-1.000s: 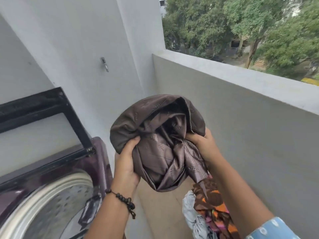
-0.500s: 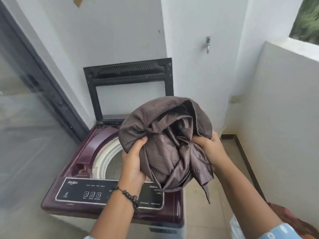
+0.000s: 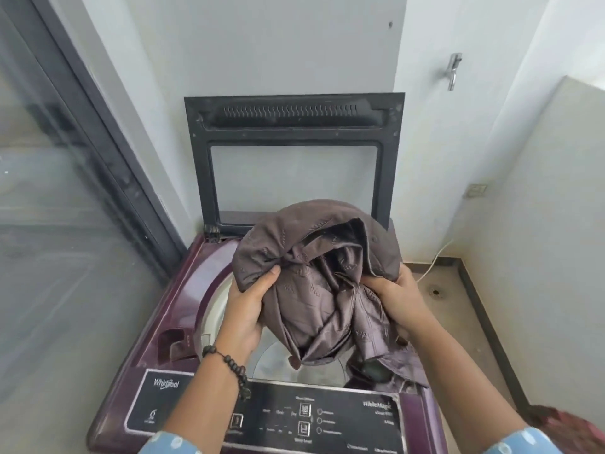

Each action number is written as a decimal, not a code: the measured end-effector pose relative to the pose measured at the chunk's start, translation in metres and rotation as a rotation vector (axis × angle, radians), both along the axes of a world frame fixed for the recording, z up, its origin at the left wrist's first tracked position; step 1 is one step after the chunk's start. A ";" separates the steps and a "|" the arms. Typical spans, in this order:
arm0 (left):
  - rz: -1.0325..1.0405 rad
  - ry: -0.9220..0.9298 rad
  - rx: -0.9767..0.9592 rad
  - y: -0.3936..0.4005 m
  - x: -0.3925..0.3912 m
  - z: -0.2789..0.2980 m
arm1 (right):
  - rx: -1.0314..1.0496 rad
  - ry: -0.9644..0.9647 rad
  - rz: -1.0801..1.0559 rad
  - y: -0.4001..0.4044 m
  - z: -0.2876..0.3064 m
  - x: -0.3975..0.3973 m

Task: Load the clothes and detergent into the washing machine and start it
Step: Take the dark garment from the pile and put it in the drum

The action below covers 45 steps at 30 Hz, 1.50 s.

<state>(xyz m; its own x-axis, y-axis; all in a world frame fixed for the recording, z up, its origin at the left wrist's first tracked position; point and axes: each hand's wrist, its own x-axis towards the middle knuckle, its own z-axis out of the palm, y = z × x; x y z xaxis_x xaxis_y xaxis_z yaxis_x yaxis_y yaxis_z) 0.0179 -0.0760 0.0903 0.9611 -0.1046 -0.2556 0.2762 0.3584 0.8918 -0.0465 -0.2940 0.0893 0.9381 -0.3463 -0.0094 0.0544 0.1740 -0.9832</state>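
Panel (image 3: 262, 417): lay at lower centre, nearest the camera, with both forearms crossing above it.
Left hand (image 3: 247, 309): gripped the left edge of the garment (image 3: 314, 280), thumb pressed into the folds.
Right hand (image 3: 397, 301): fingers curled round the right side of the same bundle.
Garment: a brown bundle held at centre frame above the drum (image 3: 278, 358); its lower folds hung toward the opening.
Washer (image 3: 183, 290): maroon top-loader; lid (image 3: 294, 126) stood upright against the wall at upper centre.
Risk: the trailing hem at lower right overlapped the rim and, on release, would likely snag there instead of dropping in.
Detergent: not visible.
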 end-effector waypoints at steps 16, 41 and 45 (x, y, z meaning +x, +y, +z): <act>-0.263 -0.089 0.508 0.066 0.109 -0.090 | -0.729 0.624 0.445 0.064 -0.103 0.050; -1.349 -0.395 1.829 0.039 0.092 -0.185 | -1.221 0.815 0.898 0.084 -0.163 0.064; -1.249 -0.619 1.935 0.031 0.081 -0.176 | -1.357 0.780 0.826 0.085 -0.160 0.064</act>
